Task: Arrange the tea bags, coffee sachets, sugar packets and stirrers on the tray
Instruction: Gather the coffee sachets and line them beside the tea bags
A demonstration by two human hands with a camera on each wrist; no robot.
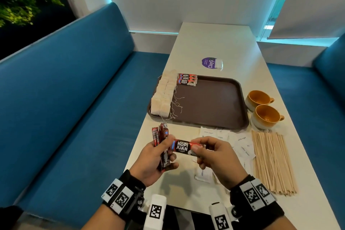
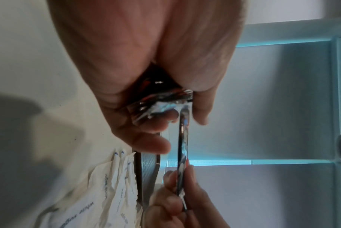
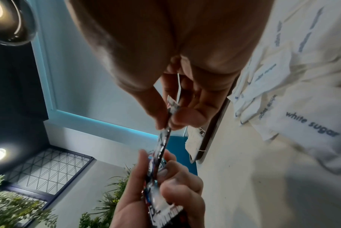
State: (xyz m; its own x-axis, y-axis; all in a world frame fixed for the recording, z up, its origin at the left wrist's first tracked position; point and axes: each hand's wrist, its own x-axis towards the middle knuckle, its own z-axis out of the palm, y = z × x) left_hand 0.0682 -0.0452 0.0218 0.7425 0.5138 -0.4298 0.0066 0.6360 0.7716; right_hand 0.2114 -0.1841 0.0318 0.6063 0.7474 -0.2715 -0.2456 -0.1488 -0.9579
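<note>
My left hand (image 1: 158, 157) grips a bundle of red coffee sachets (image 1: 162, 136) upright above the near table edge. My right hand (image 1: 209, 152) pinches one end of a single coffee sachet (image 1: 183, 148) held level between both hands; its other end lies against the left fingers. In the wrist views this sachet (image 2: 183, 138) (image 3: 162, 145) appears edge-on. The brown tray (image 1: 214, 102) holds rows of tea bags (image 1: 164, 95) along its left side and coffee sachets (image 1: 187, 79) at its far left corner. White sugar packets (image 1: 242, 145) and wooden stirrers (image 1: 270, 162) lie on the table (image 1: 214, 43).
Two orange cups (image 1: 261, 106) stand right of the tray. A purple round sticker (image 1: 210, 62) with a tea bag (image 1: 218, 63) on it lies beyond the tray. Blue benches (image 1: 84, 99) flank the table. Most of the tray's right part is bare.
</note>
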